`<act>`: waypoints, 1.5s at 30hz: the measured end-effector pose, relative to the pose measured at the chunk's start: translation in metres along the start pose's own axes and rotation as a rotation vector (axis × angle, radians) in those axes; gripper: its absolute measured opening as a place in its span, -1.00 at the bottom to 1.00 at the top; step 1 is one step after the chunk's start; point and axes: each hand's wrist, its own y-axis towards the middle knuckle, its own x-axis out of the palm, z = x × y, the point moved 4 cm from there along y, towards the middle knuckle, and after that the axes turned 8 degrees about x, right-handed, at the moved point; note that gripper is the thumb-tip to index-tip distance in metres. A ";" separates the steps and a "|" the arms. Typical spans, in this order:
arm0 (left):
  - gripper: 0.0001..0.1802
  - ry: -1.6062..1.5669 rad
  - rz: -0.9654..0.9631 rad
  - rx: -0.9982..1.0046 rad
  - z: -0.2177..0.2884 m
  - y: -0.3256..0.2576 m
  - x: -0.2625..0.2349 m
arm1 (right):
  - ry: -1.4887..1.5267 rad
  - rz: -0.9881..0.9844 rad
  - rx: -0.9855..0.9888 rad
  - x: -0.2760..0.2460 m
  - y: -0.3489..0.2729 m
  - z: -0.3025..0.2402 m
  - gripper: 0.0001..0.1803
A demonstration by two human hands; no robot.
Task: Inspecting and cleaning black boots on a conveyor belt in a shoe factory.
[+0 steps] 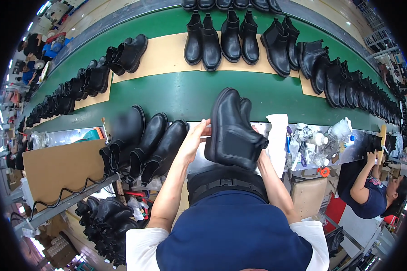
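Note:
A black ankle boot [234,131] with an elastic side panel is held up in front of my waist, toe pointing away from me. Part of a second black boot [246,108] shows behind it on the right. My left hand [196,139] grips the boot's sole edge from the left, fingers partly hidden behind it. On the other side my right hand [260,152] holds the boot near its top opening; most of those fingers are hidden by the leather. Several black boots [151,140] stand to the left of my left hand.
Boots line cardboard sheets [163,55] on the green conveyor [167,90] ahead. A white cloth [278,140], bottles [320,138] and pens lie right. Cardboard [63,165] stands left, above piled boots [111,221]. A co-worker [371,194] works at far right.

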 end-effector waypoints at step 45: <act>-0.47 -0.513 -0.175 0.206 -0.063 0.004 0.010 | 0.262 -0.507 -0.220 0.002 -0.011 -0.032 -0.48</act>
